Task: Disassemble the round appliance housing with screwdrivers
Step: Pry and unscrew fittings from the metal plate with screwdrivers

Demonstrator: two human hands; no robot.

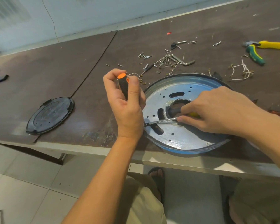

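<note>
Round metal housing (pixel 184 139) lies flat at the table's (pixel 55 62) near edge. Left hand (pixel 126 102) grips an orange-capped screwdriver (pixel 123 88) at the 9 o'clock rim, axis near upright, tip hidden. Right hand (pixel 217 110) pinches a yellow-handled screwdriver (pixel 162 121) lying nearly flat, shaft pointing to 9 o'clock

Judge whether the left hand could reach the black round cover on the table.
Probably yes: only bare table lies between the left hand and the black cover, though it grips the orange-capped screwdriver.

Soft even light, wide-angle edge warp, glare on metal housing (pixel 184 139).
</note>
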